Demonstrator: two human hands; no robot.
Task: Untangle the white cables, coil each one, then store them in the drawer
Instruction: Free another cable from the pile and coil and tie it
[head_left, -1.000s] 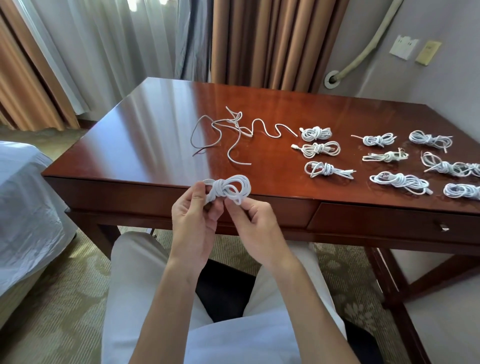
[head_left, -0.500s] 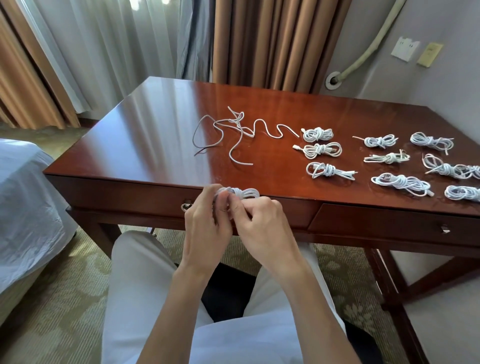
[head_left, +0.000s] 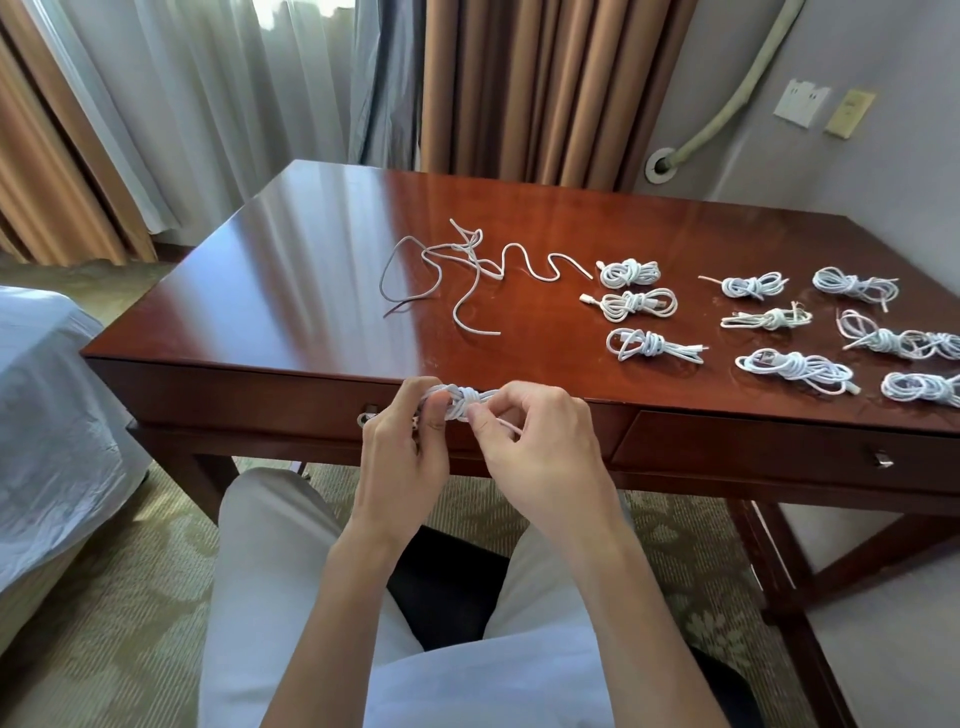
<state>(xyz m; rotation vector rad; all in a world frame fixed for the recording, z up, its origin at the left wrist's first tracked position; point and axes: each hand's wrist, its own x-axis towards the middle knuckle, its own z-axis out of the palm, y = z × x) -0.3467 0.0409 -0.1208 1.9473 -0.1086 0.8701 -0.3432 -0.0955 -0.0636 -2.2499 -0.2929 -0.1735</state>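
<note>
Vs. 1 s ago my left hand (head_left: 402, 447) & right hand (head_left: 540, 441) have flattened the white cable coil (head_left: 460, 402), both pinching it at the desk (head_left: 291, 291) front edge w/ wrap nearly cinched, so stowing in the drawer (head_left: 249, 395) comes next.

Ahead of me hang tan curtains (head_left: 524, 88) and sheer white drapes (head_left: 208, 104); a bed (head_left: 47, 405) sits to my left, patterned carpet (head_left: 104, 623) underfoot.

- Coiled white cable (head_left: 464, 402): bundled, wrapped at middle, held before the table edge.
- Loose tangled cables (head_left: 457, 270): sprawled mid-table.
- Coiled bundles (head_left: 769, 325): rows at right.
- Drawer (head_left: 779, 449): closed.
</note>
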